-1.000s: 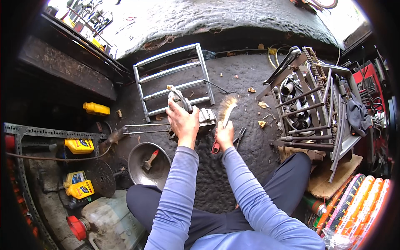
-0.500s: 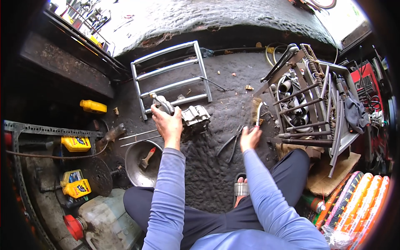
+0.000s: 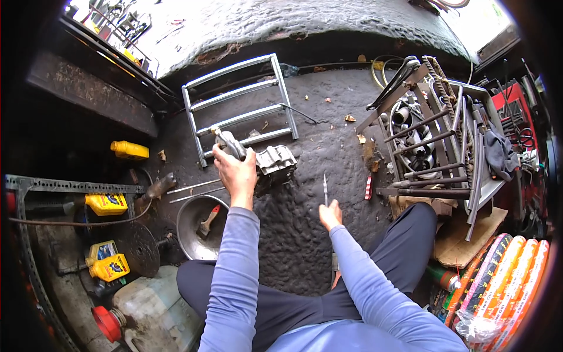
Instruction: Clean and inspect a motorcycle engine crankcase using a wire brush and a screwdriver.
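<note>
My left hand (image 3: 237, 176) is wrapped round a rounded grey metal part (image 3: 232, 145), at the left end of a dirty metal engine piece (image 3: 275, 158) with two long rods (image 3: 196, 190) running out to its left. The underside of that grip is hidden. In my right hand (image 3: 331, 215) is a pair of pliers (image 3: 325, 190), held upright with the jaws pointing away from me; my fingers are closed round the handles. A brush with a red and white handle (image 3: 368, 188) lies on the floor to the right of the pliers.
Beyond my left hand lies a chromed metal rack (image 3: 234, 100). A metal bowl (image 3: 187, 226) with a paintbrush (image 3: 209, 220) stands at left, near yellow bottles (image 3: 108, 203) and a large jug (image 3: 155, 311). A crate of metal parts (image 3: 425, 146) stands at right, with wrapped rolls (image 3: 498, 287) nearer me.
My right hand has left the brush on the floor, moved left and nearer to me, and picked up the pliers from the floor. My left hand keeps its grip.
</note>
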### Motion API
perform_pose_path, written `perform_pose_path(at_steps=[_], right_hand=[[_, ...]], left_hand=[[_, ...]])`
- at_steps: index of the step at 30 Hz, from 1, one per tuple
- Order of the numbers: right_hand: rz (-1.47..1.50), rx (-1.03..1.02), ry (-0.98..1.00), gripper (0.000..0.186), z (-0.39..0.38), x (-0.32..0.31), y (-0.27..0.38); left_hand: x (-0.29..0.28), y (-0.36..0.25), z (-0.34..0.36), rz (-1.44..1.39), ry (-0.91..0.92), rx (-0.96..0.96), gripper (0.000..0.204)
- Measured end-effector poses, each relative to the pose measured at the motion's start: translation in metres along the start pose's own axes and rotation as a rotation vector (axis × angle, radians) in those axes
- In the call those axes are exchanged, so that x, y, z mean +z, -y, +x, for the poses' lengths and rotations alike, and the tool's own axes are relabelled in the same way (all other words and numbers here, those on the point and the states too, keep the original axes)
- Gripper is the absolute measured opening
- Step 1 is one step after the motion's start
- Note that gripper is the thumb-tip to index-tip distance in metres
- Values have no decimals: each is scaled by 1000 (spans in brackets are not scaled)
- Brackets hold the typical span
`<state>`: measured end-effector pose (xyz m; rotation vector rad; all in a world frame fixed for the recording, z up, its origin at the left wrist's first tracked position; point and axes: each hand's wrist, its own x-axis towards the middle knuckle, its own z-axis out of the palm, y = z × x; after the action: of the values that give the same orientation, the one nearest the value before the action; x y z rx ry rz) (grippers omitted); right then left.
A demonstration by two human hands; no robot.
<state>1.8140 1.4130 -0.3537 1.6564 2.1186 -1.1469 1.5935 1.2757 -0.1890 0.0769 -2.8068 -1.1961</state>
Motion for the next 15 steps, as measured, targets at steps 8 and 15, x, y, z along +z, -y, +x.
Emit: perform_pose_path(at_steps=[8,15], right_hand=[[-19,-679,145,60,-88,-68,83],[58,-637,443,54,-52,-82,88]], left_hand=[[-6,9,12,68,23,-36,78],[-7,4,0,7,34,80,81]])
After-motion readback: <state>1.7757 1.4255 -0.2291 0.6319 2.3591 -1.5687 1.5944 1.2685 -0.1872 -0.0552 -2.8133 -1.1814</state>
